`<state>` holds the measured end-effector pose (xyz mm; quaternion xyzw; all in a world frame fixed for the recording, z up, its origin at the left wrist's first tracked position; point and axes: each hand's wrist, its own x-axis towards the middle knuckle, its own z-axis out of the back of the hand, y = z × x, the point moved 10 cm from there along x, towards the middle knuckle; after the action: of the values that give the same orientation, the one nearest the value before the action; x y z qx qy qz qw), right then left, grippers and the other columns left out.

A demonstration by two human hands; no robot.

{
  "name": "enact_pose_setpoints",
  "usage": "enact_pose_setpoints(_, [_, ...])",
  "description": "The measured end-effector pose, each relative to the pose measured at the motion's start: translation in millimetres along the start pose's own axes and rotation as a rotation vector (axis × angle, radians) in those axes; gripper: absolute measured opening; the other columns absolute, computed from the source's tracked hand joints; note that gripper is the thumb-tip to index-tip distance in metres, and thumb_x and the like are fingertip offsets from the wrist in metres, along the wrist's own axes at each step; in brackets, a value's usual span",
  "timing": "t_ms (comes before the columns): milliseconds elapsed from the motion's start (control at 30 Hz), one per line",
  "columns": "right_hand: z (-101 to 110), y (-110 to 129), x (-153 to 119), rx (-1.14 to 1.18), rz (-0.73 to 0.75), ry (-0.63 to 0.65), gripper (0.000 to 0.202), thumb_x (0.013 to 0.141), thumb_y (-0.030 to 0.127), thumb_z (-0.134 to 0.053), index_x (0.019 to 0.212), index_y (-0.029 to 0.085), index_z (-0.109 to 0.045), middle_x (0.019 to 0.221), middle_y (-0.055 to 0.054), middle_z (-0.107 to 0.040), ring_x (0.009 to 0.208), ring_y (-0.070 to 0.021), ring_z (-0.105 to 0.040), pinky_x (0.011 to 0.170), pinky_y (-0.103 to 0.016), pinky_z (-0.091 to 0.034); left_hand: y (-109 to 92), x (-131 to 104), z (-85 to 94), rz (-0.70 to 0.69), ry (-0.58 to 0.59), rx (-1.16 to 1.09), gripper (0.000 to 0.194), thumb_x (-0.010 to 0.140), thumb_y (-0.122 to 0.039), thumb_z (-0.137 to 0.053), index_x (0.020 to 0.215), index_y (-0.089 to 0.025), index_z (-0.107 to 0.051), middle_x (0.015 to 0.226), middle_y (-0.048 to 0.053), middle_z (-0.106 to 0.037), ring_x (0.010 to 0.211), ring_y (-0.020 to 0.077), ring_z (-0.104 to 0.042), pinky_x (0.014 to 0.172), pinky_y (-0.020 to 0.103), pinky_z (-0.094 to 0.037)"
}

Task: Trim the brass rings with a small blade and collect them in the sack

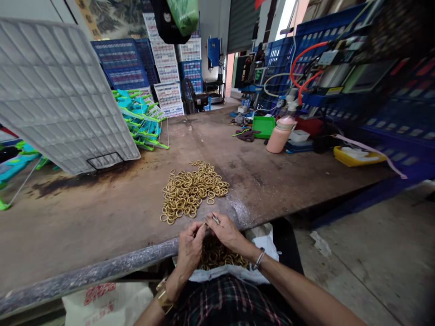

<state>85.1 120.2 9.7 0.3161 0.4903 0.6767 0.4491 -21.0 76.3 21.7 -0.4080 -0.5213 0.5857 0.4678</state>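
Note:
Both hands meet at the table's front edge, just in front of a pile of brass-coloured rings (190, 188). My left hand (190, 244) is closed in a pinch, with thumb and forefinger pressed together; what they hold is too small to make out. Close beside it, my right hand (227, 233) is closed around a small slim metal tool (215, 219), its kind unclear. Its tip points toward the left fingertips. Beneath the hands, a white sack (267, 246) lies open on the lap with many more rings (222, 256) inside, partly hidden by the hands.
A ribbed white plastic panel (68, 95) leans at left beside green and teal plastic frames (141, 117). At right stand a pink bottle (279, 136), a green tray (263, 127) and a yellow tray (358, 156). Stacked crates (117, 59) rise behind the table (102, 213).

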Motion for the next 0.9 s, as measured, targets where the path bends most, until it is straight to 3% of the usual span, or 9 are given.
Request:
enact_pose_setpoints(67, [-0.9,-4.4,0.9,0.013,-0.02,-0.007,0.025,0.083,0.032,-0.041,0.063,0.017,-0.047,0.057,0.005,-0.044,0.056,-0.0088,-0.04,0.053,-0.02,-0.032,1.6,-0.9,-0.4,0.027,-0.003,-0.017,0.02,0.07,-0.036,-0.062,0.064,-0.017,-0.066,0.06,0.0,-0.059,0.062,0.0145,-0.05,0.061,0.023,-0.039])
enact_pose_setpoints(233, [2.8,-3.9,3.2,-0.006,-0.003,-0.033,0.019,0.079,0.027,-0.044,0.064,0.016,-0.049,0.057,0.006,-0.042,0.056,-0.0084,-0.039,0.054,-0.02,-0.031,31.3,-10.1,-16.3,0.346,0.108,-0.183,0.033,0.069,-0.05,-0.059,0.069,-0.017,-0.054,0.048,-0.007,-0.043,0.038,0.0062,-0.032,0.037,0.018,-0.024])
enact_pose_setpoints(300, [3.7,-0.8,3.2,-0.05,0.004,-0.032,0.016,0.077,0.025,-0.046,0.065,0.017,-0.05,0.056,0.006,-0.042,0.056,-0.0081,-0.038,0.054,-0.02,-0.03,36.3,-12.2,-20.9,0.396,0.141,-0.226,0.035,0.068,-0.052,-0.059,0.07,-0.018,-0.05,0.049,-0.008,-0.043,0.036,0.0049,-0.031,0.035,0.017,-0.022])
enact_pose_setpoints(667, [-2.6,9.7,7.5,-0.045,0.068,0.009,0.019,0.082,0.023,-0.04,0.067,0.016,-0.05,0.058,0.005,-0.042,0.058,-0.0088,-0.04,0.056,-0.02,-0.03,44.5,-12.4,-20.6,0.39,0.167,-0.41,0.031,0.072,-0.046,-0.06,0.073,-0.018,-0.047,0.055,-0.007,-0.045,0.04,0.0026,-0.034,0.036,0.014,-0.022])
enact_pose_setpoints(900, [-1.6,6.6,10.8,-0.344,0.096,-0.018,0.015,0.082,0.018,-0.04,0.078,0.017,-0.054,0.062,0.001,-0.052,0.057,-0.0104,-0.043,0.056,-0.021,-0.029,41.9,-7.4,-16.0,0.393,0.107,-0.495,0.032,0.069,-0.045,-0.063,0.074,-0.018,-0.046,0.056,-0.008,-0.045,0.039,0.0022,-0.034,0.036,0.014,-0.021])
